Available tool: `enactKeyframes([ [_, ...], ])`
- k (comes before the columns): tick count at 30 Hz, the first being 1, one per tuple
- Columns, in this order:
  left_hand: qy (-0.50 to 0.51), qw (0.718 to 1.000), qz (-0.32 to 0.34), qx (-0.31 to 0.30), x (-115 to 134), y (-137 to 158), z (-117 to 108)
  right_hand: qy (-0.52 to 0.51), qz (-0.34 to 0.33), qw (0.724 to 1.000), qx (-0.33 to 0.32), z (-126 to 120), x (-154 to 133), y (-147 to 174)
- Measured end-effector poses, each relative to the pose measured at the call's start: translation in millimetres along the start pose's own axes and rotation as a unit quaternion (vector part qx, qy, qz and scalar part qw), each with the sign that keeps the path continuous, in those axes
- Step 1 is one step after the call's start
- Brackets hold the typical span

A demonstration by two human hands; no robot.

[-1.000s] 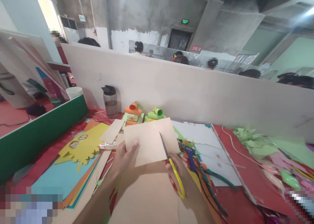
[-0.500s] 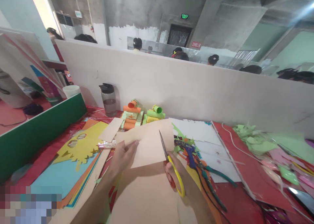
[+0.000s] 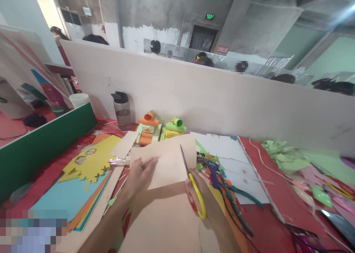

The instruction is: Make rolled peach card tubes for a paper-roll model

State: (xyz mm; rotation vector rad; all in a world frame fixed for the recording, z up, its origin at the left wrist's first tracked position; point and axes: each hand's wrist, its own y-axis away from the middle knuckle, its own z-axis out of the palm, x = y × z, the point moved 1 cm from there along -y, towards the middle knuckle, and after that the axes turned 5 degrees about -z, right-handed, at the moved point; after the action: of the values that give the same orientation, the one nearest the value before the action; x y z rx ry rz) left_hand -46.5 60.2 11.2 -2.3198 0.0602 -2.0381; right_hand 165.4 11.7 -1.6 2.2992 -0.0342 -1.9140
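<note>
My left hand [image 3: 142, 175] pinches the left part of a pale peach sheet of paper [image 3: 166, 164], thumb on top. In my right hand [image 3: 197, 188] is a pair of scissors [image 3: 197, 192] with yellow and red handles. The scissors' blade lies over the right side of the sheet, pointing up and away; the lower blade is not visible. Below the held sheet, a larger peach paper [image 3: 163, 219] lies toward my body.
Behind stand a water bottle [image 3: 122, 110] and two rolled-paper models, one orange [image 3: 149, 129] and one green [image 3: 174, 128]. Coloured sheets [image 3: 66, 197] lie left. A glue gun [image 3: 213, 171], pliers [image 3: 245, 195] and a phone [image 3: 340, 223] lie right. A white partition [image 3: 222, 101] borders the table.
The view shifts slightly. Both hands, the peach sheet and the scissors keep nearly the same places relative to each other.
</note>
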Motion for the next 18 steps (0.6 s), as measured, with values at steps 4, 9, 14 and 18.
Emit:
enactKeyframes([
  [4,-0.016,0.999,-0.017,-0.026,-4,-1,1,0.005,-0.009,1.0,-0.008,0,-3,0],
  [9,-0.03,0.998,-0.033,-0.035,-7,0,2,0.028,-0.01,1.0,-0.003,-3,-4,0],
  [14,-0.031,0.998,-0.036,-0.048,-10,1,2,0.012,-0.012,0.999,-0.033,-7,-2,-1],
  [18,-0.028,0.998,-0.022,-0.043,-13,0,2,0.015,-0.02,0.998,-0.053,-8,-5,0],
])
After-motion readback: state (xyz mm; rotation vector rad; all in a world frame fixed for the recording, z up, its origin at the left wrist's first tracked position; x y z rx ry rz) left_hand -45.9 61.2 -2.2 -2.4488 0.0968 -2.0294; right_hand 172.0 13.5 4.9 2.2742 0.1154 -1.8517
